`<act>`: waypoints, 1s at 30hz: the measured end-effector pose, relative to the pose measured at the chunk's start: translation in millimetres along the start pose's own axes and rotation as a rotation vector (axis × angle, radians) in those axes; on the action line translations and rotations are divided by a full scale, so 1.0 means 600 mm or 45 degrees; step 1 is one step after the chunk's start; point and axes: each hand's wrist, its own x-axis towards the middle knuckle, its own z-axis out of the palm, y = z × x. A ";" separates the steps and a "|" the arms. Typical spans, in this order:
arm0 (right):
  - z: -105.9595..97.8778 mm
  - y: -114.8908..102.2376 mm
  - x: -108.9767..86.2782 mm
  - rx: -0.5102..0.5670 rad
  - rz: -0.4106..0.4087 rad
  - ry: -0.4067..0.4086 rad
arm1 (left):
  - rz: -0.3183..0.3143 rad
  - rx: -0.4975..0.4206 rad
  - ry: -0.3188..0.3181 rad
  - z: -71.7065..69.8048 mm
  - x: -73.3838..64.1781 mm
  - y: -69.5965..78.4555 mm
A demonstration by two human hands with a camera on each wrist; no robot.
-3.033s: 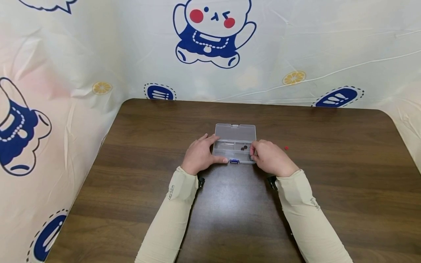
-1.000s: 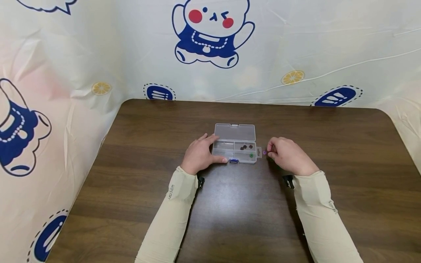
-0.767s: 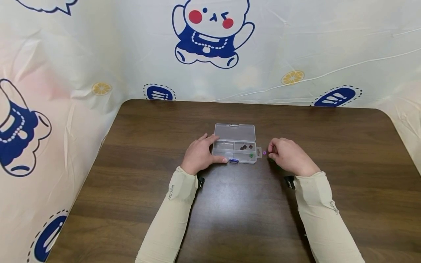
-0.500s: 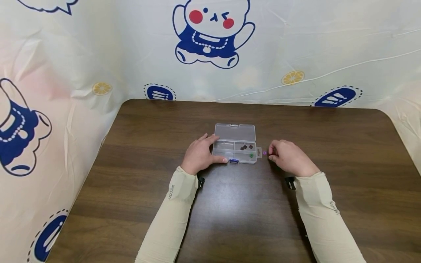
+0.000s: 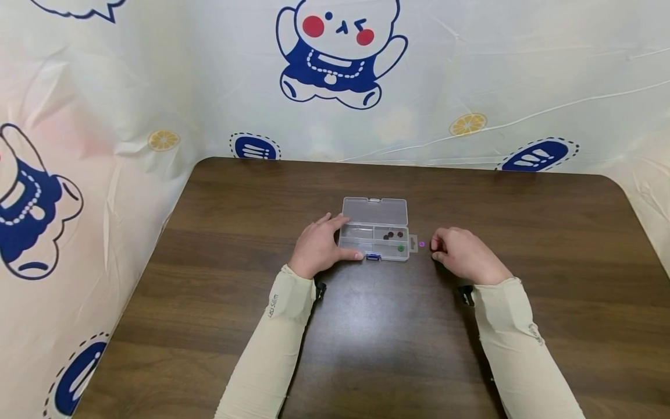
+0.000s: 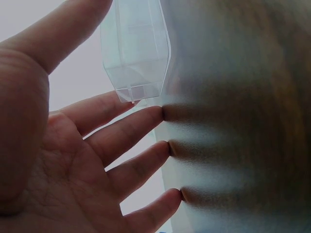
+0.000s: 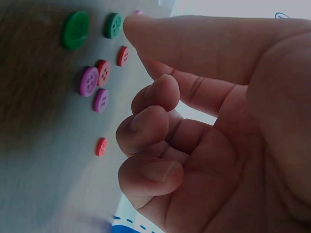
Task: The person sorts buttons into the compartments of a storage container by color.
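My left hand holds the left end of a clear plastic compartment box, thumb at its front edge and index finger at the back. In the left wrist view the other fingers spread, their tips at the table. The lid lies back. Dark brown buttons sit in the back right compartment, a green button in the front right one. My right hand hovers to the right, fingers loosely curled, thumb tip beside a small green button; nothing shows between the fingertips, though the index tip is hidden.
A purple button lies beside the box's hanging tab. In the right wrist view a larger green button, red buttons and purple buttons lie on the brown table. A printed curtain hangs behind.
Three seconds ago my right hand was at the box's right side. It has moved right, and a green button now shows in the front right compartment. The left hand stays put.
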 end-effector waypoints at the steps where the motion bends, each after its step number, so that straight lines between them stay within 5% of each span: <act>1: 0.001 0.001 0.000 -0.002 -0.004 0.002 | -0.001 0.001 -0.001 0.000 0.000 0.000; 30: 0.008 0.010 -0.002 -0.027 -0.038 0.003 | 0.012 -0.003 0.006 0.002 0.001 -0.004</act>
